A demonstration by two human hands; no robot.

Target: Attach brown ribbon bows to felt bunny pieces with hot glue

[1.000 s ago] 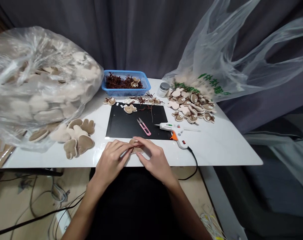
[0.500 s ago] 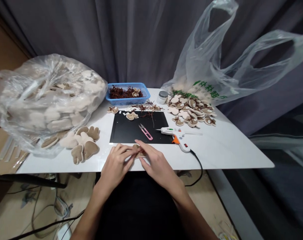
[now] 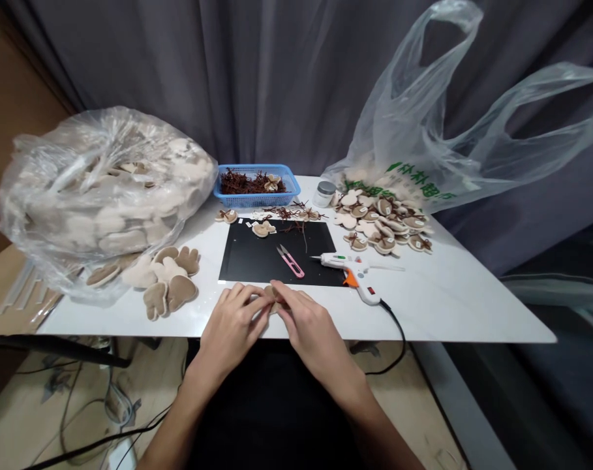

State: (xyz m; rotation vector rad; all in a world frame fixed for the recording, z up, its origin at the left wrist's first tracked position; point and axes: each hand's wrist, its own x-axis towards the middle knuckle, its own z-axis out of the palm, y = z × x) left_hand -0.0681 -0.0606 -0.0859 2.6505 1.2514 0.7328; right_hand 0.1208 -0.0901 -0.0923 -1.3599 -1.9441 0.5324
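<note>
Both hands, left hand (image 3: pixel 235 323) and right hand (image 3: pixel 308 326), pinch a small beige felt piece (image 3: pixel 273 297) between their fingertips at the bench (image 3: pixel 447 294) edge; pink snips (image 3: pixel 291 261) lie just beyond.

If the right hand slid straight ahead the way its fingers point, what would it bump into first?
The right hand points up-left, already touching the small beige felt piece. Beyond it likely comes the black rectangular mat, though depth is unclear.
</note>
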